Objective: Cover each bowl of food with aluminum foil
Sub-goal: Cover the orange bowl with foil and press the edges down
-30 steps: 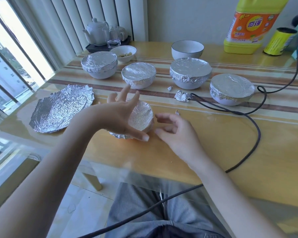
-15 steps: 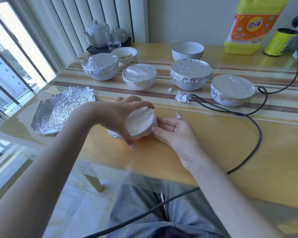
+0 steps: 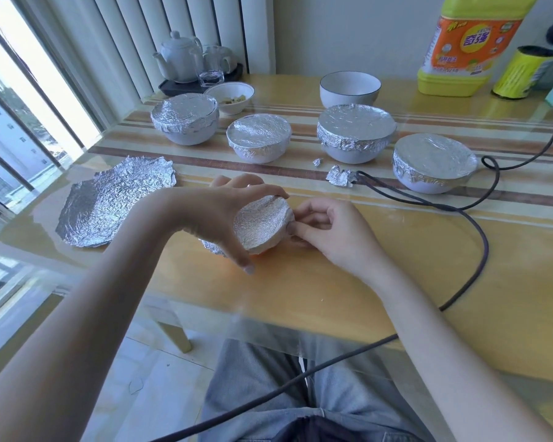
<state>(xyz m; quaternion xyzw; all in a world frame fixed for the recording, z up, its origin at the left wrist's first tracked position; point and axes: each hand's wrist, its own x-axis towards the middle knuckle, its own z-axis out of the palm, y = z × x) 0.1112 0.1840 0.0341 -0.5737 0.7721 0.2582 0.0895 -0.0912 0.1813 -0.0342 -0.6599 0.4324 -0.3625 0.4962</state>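
A small foil-covered bowl [image 3: 262, 223] sits near the table's front edge. My left hand [image 3: 227, 212] grips it from the left, thumb on the near side and fingers over the far rim. My right hand [image 3: 329, 232] pinches the foil at the bowl's right rim with curled fingers. Several white bowls with foil tops stand in a row behind: far left [image 3: 186, 121], middle left [image 3: 258, 138], middle right [image 3: 355, 132], right [image 3: 434, 162]. Two bowls have no foil: a small one holding food [image 3: 230, 97] and a white one [image 3: 350, 89]. A crumpled foil sheet [image 3: 115, 202] lies at the left.
A dark cable [image 3: 479, 237] loops across the table's right side and down over my lap. Foil scraps [image 3: 340, 177] lie by the cable. A yellow detergent bottle [image 3: 473, 46] and yellow can [image 3: 521, 76] stand back right; a teapot tray [image 3: 189, 63] back left.
My left hand went from spread open over the small bowl to gripping it. My right hand moved in from beside the bowl and now pinches the foil at its right rim.
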